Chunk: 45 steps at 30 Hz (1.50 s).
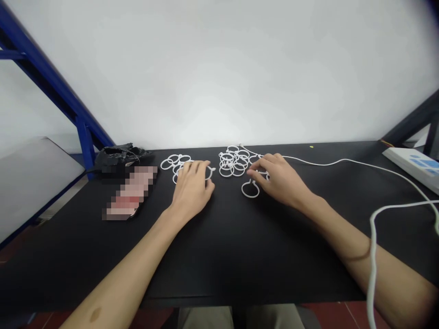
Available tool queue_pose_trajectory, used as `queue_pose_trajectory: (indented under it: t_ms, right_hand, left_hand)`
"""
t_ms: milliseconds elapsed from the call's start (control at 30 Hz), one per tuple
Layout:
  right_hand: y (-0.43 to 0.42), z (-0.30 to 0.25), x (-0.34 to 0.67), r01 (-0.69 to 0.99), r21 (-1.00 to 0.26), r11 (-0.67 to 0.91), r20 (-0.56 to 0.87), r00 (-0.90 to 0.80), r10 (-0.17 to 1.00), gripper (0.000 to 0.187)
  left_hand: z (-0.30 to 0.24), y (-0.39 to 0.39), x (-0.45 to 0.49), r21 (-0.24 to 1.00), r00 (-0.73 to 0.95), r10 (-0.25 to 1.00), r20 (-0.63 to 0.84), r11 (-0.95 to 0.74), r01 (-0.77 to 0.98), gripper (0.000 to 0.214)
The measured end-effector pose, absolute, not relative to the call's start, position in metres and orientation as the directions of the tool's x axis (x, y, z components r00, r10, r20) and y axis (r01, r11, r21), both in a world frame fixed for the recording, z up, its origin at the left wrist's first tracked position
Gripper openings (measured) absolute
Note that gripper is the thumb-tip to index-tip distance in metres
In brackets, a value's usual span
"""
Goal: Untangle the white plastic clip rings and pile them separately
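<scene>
My left hand (192, 187) is over the left group of thin white rings (167, 164), each with a small nub like a looped cable tie. One white ring (208, 172) is held between its thumb and fingers, its nub pointing right. My right hand (276, 176) is closed in a pinch at the top of another white ring (250, 189). Parts of further rings show under its fingers. Between both hands lies a heaped pile of white rings (233, 162). The fingertips of my right hand are partly hidden.
A blurred-out pinkish flat object (132, 194) and a crumpled black bag (118, 155) lie on the left of the black table (219, 256). A white cable (325, 163) crosses to the right, near a white device (416, 164). A thicker cable (373, 256) hangs across my right forearm.
</scene>
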State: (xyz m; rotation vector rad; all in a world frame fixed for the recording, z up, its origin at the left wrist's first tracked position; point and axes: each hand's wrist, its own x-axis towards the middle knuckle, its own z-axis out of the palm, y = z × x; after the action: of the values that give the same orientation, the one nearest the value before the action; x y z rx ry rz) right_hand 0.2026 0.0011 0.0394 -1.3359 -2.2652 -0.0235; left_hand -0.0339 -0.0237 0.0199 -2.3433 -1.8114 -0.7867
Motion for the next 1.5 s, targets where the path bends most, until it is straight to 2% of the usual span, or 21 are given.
queue_pose_trajectory:
  t_ms: [100,233,367,500,567,633,733,833,1033,1167,1333,1433,1500]
  right_hand:
    - [0.004,0.036,0.21,0.843,-0.069,0.533,0.344,-0.482,0.806,0.019]
    - [0.002,0.031,0.206,0.826,-0.055,0.561,0.306,-0.521,0.797,0.016]
    - [-0.005,0.03,0.193,0.801,-0.173,0.574,0.38,-0.483,0.789,0.009]
    - [-0.015,0.03,0.178,0.75,-0.379,0.542,0.38,-0.408,0.83,0.005]
    - [-0.02,0.029,0.173,0.704,-0.481,0.523,0.342,-0.399,0.851,0.008]
    - [-0.023,0.029,0.17,0.634,-0.568,0.525,0.325,-0.413,0.851,0.01]
    - [-0.026,0.031,0.168,0.517,-0.642,0.566,0.358,-0.451,0.818,0.011]
    - [-0.027,0.033,0.169,0.48,-0.627,0.614,0.407,-0.471,0.783,0.007]
    - [-0.021,0.033,0.172,0.536,-0.55,0.641,0.515,-0.387,0.765,0.013]
    - [-0.02,0.034,0.174,0.549,-0.523,0.652,0.516,-0.404,0.755,0.014]
    - [-0.022,0.035,0.173,0.525,-0.514,0.679,0.533,-0.425,0.732,0.016]
    - [-0.019,0.034,0.174,0.532,-0.545,0.649,0.51,-0.404,0.759,0.008]
    - [-0.014,0.033,0.178,0.576,-0.541,0.613,0.489,-0.377,0.787,0.017]
  left_hand:
    - [0.015,-0.019,-0.042,0.167,0.103,0.903,0.417,-0.187,0.968,0.048]
    - [0.017,-0.022,-0.039,0.198,0.128,0.896,0.425,-0.229,0.953,0.05]
    - [0.022,-0.029,-0.029,0.316,0.285,0.872,0.397,-0.421,0.85,0.04]
    - [0.024,-0.034,-0.021,0.411,0.44,0.841,0.315,-0.539,0.735,0.034]
    - [0.023,-0.034,-0.02,0.424,0.458,0.835,0.304,-0.549,0.72,0.026]
    - [0.023,-0.033,-0.02,0.446,0.432,0.848,0.307,-0.53,0.721,0.027]
    - [0.024,-0.033,-0.022,0.501,0.367,0.882,0.296,-0.471,0.726,0.027]
    - [0.026,-0.035,-0.021,0.53,0.361,0.89,0.279,-0.456,0.715,0.027]
    - [0.03,-0.04,-0.018,0.534,0.43,0.845,0.317,-0.534,0.656,0.027]
    - [0.029,-0.039,-0.02,0.501,0.458,0.824,0.335,-0.567,0.654,0.033]
    - [0.029,-0.039,-0.02,0.497,0.46,0.825,0.33,-0.566,0.658,0.03]
    - [0.028,-0.037,-0.02,0.478,0.441,0.824,0.355,-0.565,0.672,0.03]
    - [0.026,-0.034,-0.022,0.44,0.385,0.834,0.395,-0.54,0.717,0.032]
